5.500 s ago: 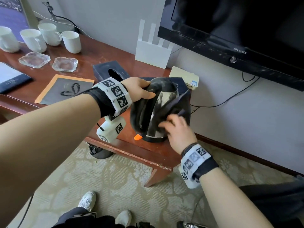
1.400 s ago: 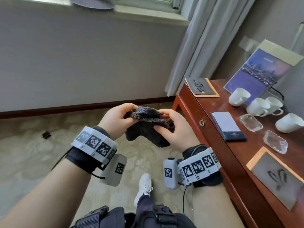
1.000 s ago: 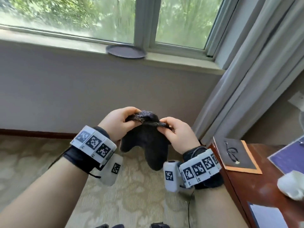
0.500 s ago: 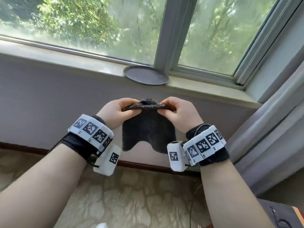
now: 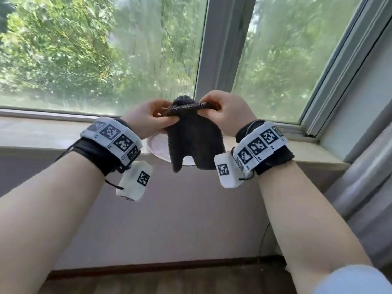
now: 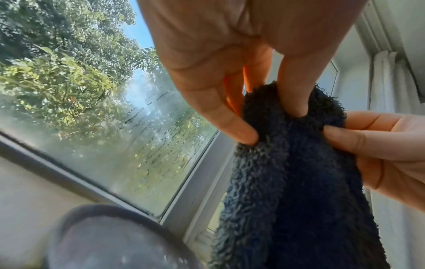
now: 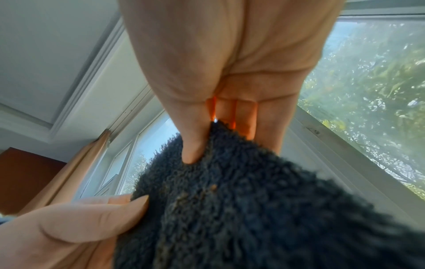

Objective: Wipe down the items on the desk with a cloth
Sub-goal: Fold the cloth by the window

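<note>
A dark fluffy cloth (image 5: 194, 141) hangs in the air in front of the window, held up by its top edge. My left hand (image 5: 148, 119) pinches the left part of that edge between thumb and fingers (image 6: 230, 125). My right hand (image 5: 224, 113) pinches the right part the same way, thumb (image 7: 193, 145) pressed into the pile. The cloth (image 6: 294, 182) fills the lower right of the left wrist view and the cloth (image 7: 253, 209) covers the lower half of the right wrist view. The desk and its items are out of view.
A round grey plate (image 5: 157, 145) lies on the windowsill (image 5: 42, 134) right behind the cloth. Window glass with trees outside fills the top. A grey curtain (image 5: 364, 187) hangs at the right, and a dark wooden skirting (image 5: 148, 270) runs along the wall's foot.
Since the kettle was being wiped, I have turned from the desk to the window. Over the last second both hands rose with the cloth, spreading its top edge; the desk left the view.
</note>
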`<action>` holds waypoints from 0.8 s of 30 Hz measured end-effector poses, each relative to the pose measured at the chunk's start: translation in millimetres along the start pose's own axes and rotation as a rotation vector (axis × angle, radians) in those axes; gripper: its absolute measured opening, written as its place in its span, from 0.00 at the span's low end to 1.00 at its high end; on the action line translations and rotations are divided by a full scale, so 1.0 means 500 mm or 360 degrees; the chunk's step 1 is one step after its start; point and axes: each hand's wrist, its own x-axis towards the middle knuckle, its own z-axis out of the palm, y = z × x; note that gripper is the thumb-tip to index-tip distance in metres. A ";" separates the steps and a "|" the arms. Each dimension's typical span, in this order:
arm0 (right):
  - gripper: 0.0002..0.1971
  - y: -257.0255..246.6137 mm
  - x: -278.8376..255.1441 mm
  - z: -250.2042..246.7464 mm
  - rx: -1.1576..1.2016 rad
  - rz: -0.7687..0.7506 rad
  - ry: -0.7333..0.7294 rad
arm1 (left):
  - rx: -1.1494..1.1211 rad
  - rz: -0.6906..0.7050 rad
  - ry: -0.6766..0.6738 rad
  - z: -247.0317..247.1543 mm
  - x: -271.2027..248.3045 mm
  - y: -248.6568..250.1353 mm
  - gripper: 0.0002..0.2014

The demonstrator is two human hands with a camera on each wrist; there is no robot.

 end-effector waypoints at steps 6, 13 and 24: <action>0.08 0.092 0.158 0.026 0.0004 -0.0073 0.0013 | 0.0034 0.0033 0.0109 -0.023 0.172 -0.034 0.10; 0.11 0.211 0.260 0.129 -0.0195 -0.0028 -0.0517 | 0.0187 -0.0300 0.0085 -0.012 0.314 -0.134 0.10; 0.20 0.329 0.312 0.223 -0.0558 0.0112 -0.1084 | 0.1075 -0.0655 -0.0200 0.025 0.391 -0.228 0.20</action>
